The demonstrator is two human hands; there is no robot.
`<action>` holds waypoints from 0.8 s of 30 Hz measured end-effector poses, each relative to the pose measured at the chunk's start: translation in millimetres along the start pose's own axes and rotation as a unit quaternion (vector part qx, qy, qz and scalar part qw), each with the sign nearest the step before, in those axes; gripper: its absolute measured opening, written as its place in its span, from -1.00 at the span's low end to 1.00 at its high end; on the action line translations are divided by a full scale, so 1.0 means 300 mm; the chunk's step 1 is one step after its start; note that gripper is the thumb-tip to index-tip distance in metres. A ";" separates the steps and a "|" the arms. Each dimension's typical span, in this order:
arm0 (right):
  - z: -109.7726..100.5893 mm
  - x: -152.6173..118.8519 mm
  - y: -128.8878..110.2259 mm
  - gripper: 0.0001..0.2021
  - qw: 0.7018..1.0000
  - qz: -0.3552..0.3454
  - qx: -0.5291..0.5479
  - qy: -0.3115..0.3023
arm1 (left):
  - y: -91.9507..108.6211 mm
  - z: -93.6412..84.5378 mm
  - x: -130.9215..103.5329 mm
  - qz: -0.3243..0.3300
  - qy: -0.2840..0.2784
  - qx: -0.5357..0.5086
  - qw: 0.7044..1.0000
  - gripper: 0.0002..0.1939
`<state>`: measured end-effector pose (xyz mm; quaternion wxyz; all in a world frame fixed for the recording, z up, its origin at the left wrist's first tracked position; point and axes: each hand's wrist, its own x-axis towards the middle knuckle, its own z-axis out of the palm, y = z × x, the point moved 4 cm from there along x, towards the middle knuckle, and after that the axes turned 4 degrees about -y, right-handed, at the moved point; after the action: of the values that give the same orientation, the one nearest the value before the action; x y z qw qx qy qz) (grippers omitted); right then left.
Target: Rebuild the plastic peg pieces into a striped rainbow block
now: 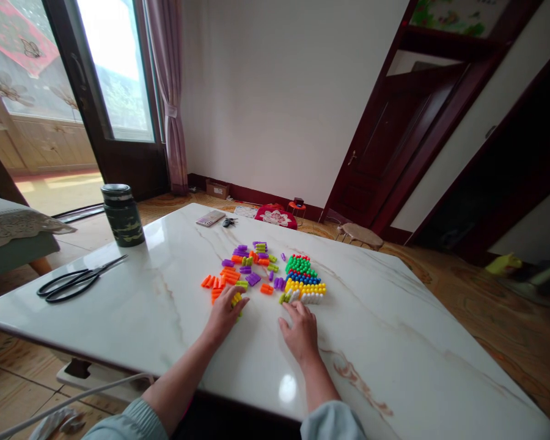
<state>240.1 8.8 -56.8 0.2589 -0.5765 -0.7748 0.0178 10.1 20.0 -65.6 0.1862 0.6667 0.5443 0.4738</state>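
Note:
Small coloured pieces lie on a white marbled table [371, 330]. My left hand [226, 311] is at the near edge of a loose spread of orange pieces [266, 288], purple pieces [253, 279] and yellow-green ones, its fingers curved over several yellow pieces [236, 299]; whether it grips them is unclear. My right hand [299, 329] rests with fingers apart just below yellow-green pieces [284, 297] and white pieces [312, 298]. Beyond it, rows of yellow pieces [306, 287], blue pieces [304, 278] and green pieces [299, 265] stand close together, with some red ones among them.
Black scissors [80, 278] and a dark camouflage-patterned jar [123, 217] are at the table's left. A phone [211, 218] and keys [229, 222] lie near the far edge. A round stool [360, 235] stands beyond the table.

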 end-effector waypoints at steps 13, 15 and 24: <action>0.014 0.008 -0.018 -0.55 0.998 -0.016 -0.041 -0.036 | -0.002 0.005 0.002 -0.001 -0.006 -0.001 1.000 -0.74; 0.018 0.010 -0.021 -0.53 0.998 -0.016 -0.050 -0.038 | -0.005 0.006 0.001 0.000 -0.006 -0.001 1.000 -0.74; 0.015 0.008 -0.031 -0.56 0.998 -0.013 -0.039 -0.049 | -0.004 0.007 0.001 -0.003 -0.004 -0.003 1.000 -0.73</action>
<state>229.5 9.0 -56.7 0.1981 -0.5743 -0.7942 0.0125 11.1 21.2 -67.4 0.1918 0.6667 0.5437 0.4724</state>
